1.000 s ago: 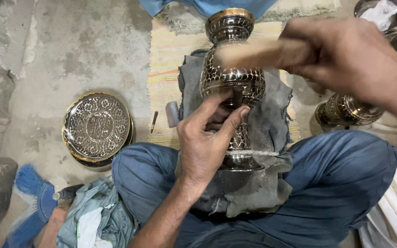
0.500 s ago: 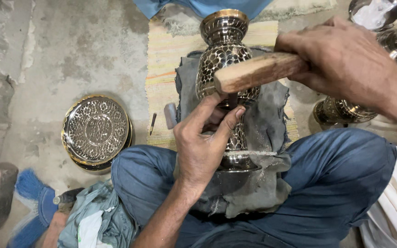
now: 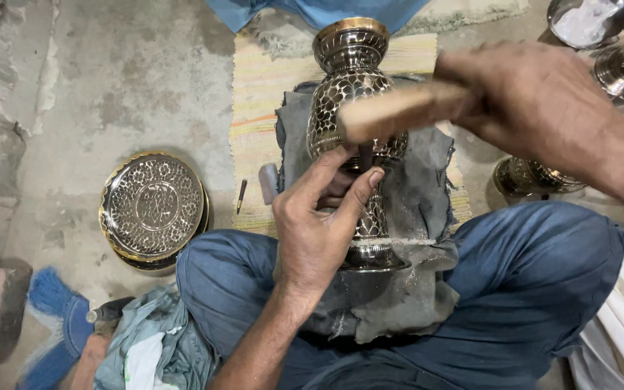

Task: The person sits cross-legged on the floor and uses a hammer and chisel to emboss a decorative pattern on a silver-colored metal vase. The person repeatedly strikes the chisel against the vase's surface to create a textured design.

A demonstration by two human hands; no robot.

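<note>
A person sits cross-legged on a concrete floor, blue-trousered knees spread, an engraved metal vase (image 3: 352, 108) lying on a grey cloth (image 3: 413, 217) across the lap, its mouth pointing away. The left hand (image 3: 319, 224) pinches a small dark tool, mostly hidden, between thumb and fingers against the vase's narrow waist. Just above it, the right hand (image 3: 536, 101) is wrapped tight around a wooden mallet (image 3: 399, 112), blurred over the vase's belly. An engraved round tray (image 3: 153, 206) lies to the left; a striped mat (image 3: 269, 94) stretches beyond, with more metalware (image 3: 536, 177) at right
</note>
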